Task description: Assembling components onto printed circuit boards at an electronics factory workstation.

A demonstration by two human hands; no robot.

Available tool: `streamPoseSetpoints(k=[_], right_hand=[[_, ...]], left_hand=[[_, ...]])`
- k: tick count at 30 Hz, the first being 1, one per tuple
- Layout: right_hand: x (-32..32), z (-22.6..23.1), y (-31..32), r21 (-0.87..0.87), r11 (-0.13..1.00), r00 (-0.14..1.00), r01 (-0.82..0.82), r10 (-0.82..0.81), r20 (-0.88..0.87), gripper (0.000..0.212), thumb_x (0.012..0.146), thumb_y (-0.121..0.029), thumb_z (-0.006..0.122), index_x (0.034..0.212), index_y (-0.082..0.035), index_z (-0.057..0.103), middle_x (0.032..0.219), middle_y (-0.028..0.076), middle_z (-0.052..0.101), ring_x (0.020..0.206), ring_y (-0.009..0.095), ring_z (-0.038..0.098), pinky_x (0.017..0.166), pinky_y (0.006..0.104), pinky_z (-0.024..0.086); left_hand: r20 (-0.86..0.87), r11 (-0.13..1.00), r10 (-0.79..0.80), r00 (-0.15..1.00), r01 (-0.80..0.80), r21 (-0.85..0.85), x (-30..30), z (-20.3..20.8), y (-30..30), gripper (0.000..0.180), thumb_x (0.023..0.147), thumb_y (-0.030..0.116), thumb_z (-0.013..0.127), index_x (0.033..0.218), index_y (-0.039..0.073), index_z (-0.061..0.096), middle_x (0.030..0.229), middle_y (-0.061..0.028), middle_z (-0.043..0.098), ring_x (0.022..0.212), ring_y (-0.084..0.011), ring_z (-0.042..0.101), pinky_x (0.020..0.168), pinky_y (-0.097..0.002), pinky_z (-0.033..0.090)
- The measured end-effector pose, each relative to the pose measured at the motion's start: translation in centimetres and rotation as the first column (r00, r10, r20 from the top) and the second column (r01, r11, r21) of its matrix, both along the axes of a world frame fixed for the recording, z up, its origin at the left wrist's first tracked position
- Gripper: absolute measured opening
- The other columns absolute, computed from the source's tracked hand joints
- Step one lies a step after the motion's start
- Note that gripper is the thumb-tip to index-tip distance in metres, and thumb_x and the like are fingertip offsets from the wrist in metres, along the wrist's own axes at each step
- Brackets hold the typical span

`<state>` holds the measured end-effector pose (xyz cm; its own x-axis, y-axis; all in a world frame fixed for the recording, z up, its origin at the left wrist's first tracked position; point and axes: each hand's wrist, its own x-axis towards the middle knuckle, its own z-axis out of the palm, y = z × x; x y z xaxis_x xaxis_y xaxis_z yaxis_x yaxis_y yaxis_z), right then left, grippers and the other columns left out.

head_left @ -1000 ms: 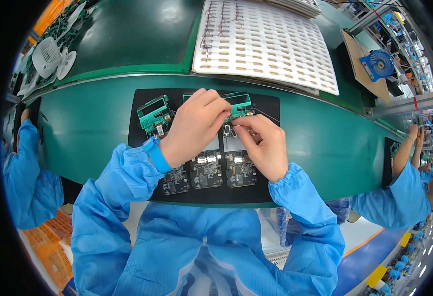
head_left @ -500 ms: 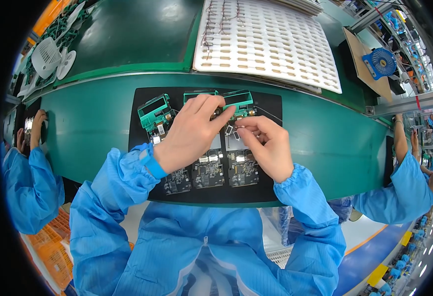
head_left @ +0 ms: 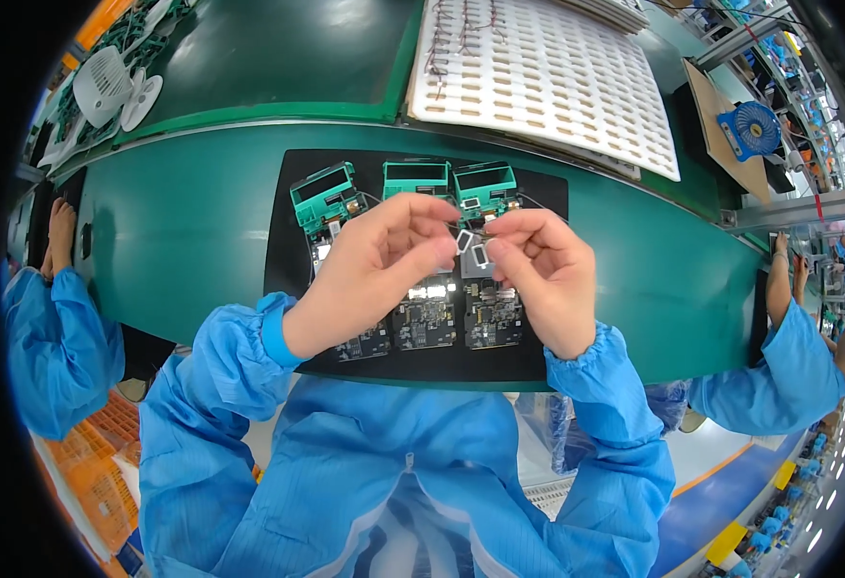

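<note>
My left hand (head_left: 369,265) is closed, thumb and forefinger pinching a small white-rimmed rectangular part (head_left: 464,241) at its edge. A second such part (head_left: 481,255) sits at the thumb and fingertips of my closed right hand (head_left: 550,275). Both hands hover over a black mat (head_left: 422,364). On it lie three green housings, at left (head_left: 324,196), middle (head_left: 416,177) and right (head_left: 484,181), with dark circuit boards (head_left: 426,324) nearer me. A similar white-rimmed part (head_left: 471,203) shows at the right housing. My left hand hides part of the left assembly.
Beyond the green bench (head_left: 182,222) lies a white slotted tray (head_left: 557,87) with thin wired parts (head_left: 439,43) at its left. A blue fan (head_left: 752,127) stands at far right, a white fan (head_left: 103,85) at far left. Co-workers' blue sleeves (head_left: 61,347) show at both sides.
My left hand has drawn back from the housings toward the small white-rimmed parts. These now sit between the fingertips of both hands instead of hanging by my right. The whole view has shifted slightly.
</note>
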<state>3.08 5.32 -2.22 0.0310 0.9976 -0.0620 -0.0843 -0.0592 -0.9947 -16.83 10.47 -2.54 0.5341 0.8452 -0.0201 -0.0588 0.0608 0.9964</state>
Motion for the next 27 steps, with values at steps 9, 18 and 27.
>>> streamPoseSetpoints(k=[9, 18, 27], right_hand=[[-4.6, -0.7, 0.9, 0.161, 0.984, 0.909, -0.073, -0.001, 0.417, 0.012, 0.086, -0.004, 0.069, 0.097, -0.003, 0.067, 0.087, 0.007, 0.069, 0.076, 0.014, 0.067, 0.058, 0.0259, 0.049], [-7.3, -2.3, 3.3, 0.247, 0.951, 0.685, -0.187, -0.055, 0.727, 0.008, 0.088, -0.008, 0.064, 0.091, -0.003, 0.058, 0.085, 0.016, 0.064, 0.074, 0.038, 0.063, 0.063, 0.0438, 0.05], [-7.3, -2.9, 3.6, 0.241, 0.953, 0.684, -0.183, -0.052, 0.727, 0.009, 0.088, -0.009, 0.065, 0.089, -0.002, 0.058, 0.082, 0.016, 0.064, 0.073, 0.037, 0.064, 0.061, 0.0435, 0.05]], left_hand=[[-0.219, 0.955, 0.093, 0.971, -0.025, 0.295, -4.5, -0.3, 1.9, 0.009, 0.091, 0.001, 0.064, 0.099, -0.002, 0.063, 0.089, -0.0035, 0.061, 0.08, -0.0095, 0.06, 0.069, -0.0241, 0.049], [-0.307, 0.61, 0.334, 0.891, 0.044, 0.791, -4.5, -2.9, 4.6, 0.012, 0.082, -0.003, 0.066, 0.093, 0.0, 0.063, 0.087, -0.0111, 0.059, 0.078, -0.0268, 0.06, 0.067, -0.0346, 0.049], [-0.354, 0.544, 0.319, 0.879, 0.136, 0.828, -4.9, -3.2, 5.0, 0.016, 0.078, 0.0, 0.068, 0.094, 0.001, 0.064, 0.088, -0.0095, 0.057, 0.083, -0.0274, 0.057, 0.071, -0.0375, 0.049]])
